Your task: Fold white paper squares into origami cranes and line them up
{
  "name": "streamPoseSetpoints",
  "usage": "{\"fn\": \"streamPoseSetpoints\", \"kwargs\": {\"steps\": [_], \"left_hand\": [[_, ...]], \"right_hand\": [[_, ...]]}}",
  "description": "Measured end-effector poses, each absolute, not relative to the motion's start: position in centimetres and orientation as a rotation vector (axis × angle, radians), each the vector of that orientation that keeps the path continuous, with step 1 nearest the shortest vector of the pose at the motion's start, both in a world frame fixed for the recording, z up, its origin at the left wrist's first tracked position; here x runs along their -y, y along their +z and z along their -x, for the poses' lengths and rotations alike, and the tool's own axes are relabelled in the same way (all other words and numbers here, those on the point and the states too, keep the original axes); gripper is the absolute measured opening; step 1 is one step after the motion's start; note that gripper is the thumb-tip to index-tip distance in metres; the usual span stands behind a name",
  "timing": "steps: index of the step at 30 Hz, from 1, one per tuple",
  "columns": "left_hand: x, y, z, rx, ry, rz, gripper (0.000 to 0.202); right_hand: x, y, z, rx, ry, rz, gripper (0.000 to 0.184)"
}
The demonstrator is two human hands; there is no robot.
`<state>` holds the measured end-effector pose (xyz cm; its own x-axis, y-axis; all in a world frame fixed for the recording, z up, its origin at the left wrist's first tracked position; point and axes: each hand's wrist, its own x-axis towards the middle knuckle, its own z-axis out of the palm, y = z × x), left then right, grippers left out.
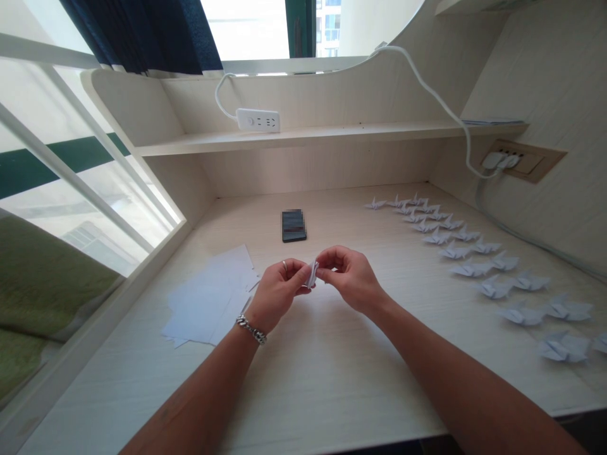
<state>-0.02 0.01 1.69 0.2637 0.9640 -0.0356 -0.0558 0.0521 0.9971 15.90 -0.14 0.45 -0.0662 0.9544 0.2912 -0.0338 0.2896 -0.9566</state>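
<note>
A small piece of folded white paper is pinched between my two hands above the middle of the desk. My left hand, with a ring and a chain bracelet at the wrist, grips its left side between thumb and fingers. My right hand pinches its upper right edge, with the fingers curled. The fingers partly hide the paper, so its full shape cannot be made out. Beside my left hand lies a loose spread of white paper sheets.
Rows of folded paper cranes run along the right side of the desk. A dark phone lies beyond my hands. A power strip sits on the shelf; a white cable reaches a wall socket.
</note>
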Motion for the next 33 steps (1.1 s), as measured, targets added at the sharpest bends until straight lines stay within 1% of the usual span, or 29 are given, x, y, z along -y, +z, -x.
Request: {"fn": "streamPoseSetpoints", "kwargs": {"steps": [4, 8, 13, 17, 25, 33], "left_hand": [[-0.1, 1.7, 0.0, -1.024, 1.009, -1.272, 0.031], [-0.2, 1.5, 0.1, -1.029, 0.997, -1.336, 0.033], [-0.4, 1.3, 0.3, -1.043, 0.960, -1.375, 0.032], [-0.4, 1.5, 0.4, -1.049, 0.929, -1.356, 0.032], [-0.3, 1.7, 0.5, -1.033, 0.864, -1.334, 0.028], [-0.2, 1.7, 0.4, -1.041, 0.879, -1.389, 0.026]], "right_hand": [[0.3, 0.7, -16.0, 1.452, 1.003, 0.980, 0.009], [0.7, 1.2, -16.2, 1.594, 0.828, 1.079, 0.005], [0.9, 1.2, -16.6, 1.812, 0.532, 1.094, 0.007], [0.6, 0.9, -16.9, 1.919, 0.403, 1.086, 0.009], [0.7, 0.9, -17.0, 2.004, 0.303, 1.123, 0.011], [0.8, 1.0, -17.0, 2.032, 0.270, 1.121, 0.010]]}}
